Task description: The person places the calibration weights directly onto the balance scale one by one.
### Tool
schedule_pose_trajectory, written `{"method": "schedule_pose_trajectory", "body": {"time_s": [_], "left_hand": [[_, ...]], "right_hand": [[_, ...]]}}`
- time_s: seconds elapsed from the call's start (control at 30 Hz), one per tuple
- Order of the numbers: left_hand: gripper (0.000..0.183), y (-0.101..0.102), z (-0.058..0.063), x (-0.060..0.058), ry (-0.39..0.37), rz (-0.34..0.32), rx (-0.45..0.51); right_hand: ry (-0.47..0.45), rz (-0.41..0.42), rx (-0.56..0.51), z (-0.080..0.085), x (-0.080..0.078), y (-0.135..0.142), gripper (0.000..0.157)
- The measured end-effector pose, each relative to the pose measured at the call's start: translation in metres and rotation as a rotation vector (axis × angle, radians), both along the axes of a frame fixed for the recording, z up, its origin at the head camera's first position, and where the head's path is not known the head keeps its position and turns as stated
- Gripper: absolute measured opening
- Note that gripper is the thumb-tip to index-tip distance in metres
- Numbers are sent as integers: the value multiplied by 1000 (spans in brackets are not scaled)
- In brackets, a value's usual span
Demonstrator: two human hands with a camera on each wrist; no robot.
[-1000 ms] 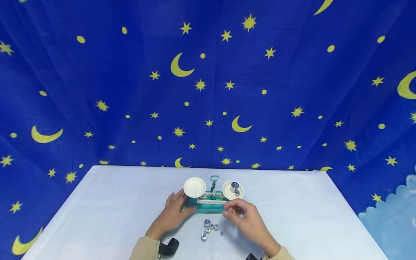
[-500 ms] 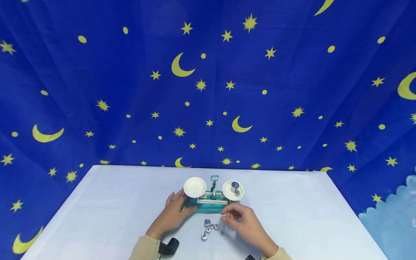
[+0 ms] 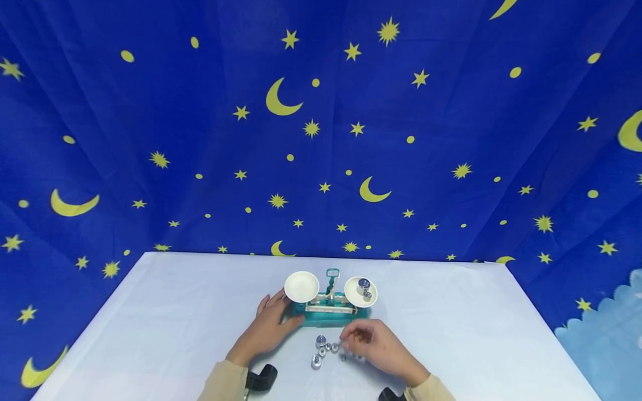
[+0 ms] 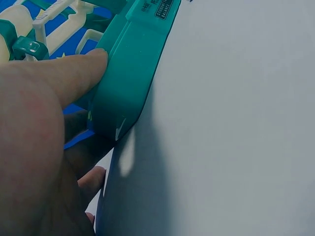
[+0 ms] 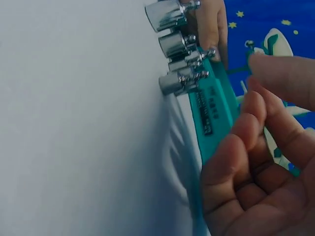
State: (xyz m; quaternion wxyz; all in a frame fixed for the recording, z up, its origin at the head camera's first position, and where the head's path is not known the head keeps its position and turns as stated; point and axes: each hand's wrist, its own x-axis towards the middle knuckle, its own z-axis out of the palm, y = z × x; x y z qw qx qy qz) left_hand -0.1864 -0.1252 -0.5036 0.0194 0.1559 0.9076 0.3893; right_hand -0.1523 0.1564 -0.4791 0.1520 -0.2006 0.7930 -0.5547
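A green balance scale (image 3: 328, 319) with two white pans stands on the white table. My left hand (image 3: 268, 331) grips its left end; in the left wrist view the thumb (image 4: 86, 73) lies on the green base and other fingers reach behind it. Two metal weights (image 3: 364, 286) sit in the right pan, while the left pan (image 3: 302, 287) holds nothing. Several knobbed weights (image 3: 316, 362) are grouped in front of the base. My right hand (image 3: 378, 348) hovers just right of them, fingers loosely bent, nothing visible between thumb and index finger (image 5: 270, 98).
Behind the white table (image 3: 175, 312) hangs a blue cloth (image 3: 321, 156) with yellow moons and stars. A light blue cloth (image 3: 607, 334) shows at the right edge. Black wrist gear (image 3: 262, 379) is on the left arm.
My right hand has drawn back from the scale's front right, down toward the weights. Small shiny metal now shows below its fingers. The left hand stays on the scale.
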Motion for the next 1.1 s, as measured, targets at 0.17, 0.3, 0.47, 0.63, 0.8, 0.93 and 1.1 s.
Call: {"method": "schedule_pose_trajectory", "body": {"time_s": [0.17, 0.3, 0.47, 0.63, 0.8, 0.93, 1.1], "left_hand": [[73, 0, 2, 0, -12, 4, -1], [73, 0, 1, 0, -13, 7, -2], [73, 0, 0, 0, -14, 4, 6], [73, 0, 2, 0, -14, 2, 2], [73, 0, 2, -1, -12, 3, 1], [73, 0, 1, -1, -11, 4, -3], [72, 0, 1, -1, -14, -1, -3]], "right_hand": [[-53, 12, 40, -3, -2, 2, 17], [-70, 22, 67, -4, -3, 2, 16], [-67, 36, 109, -3, -3, 1, 12], [-73, 32, 132, -3, -3, 0, 14], [-57, 43, 144, -4, -4, 0, 15], [-53, 53, 151, -4, -4, 1, 16], [-67, 56, 153, -3, -4, 0, 16]]}}
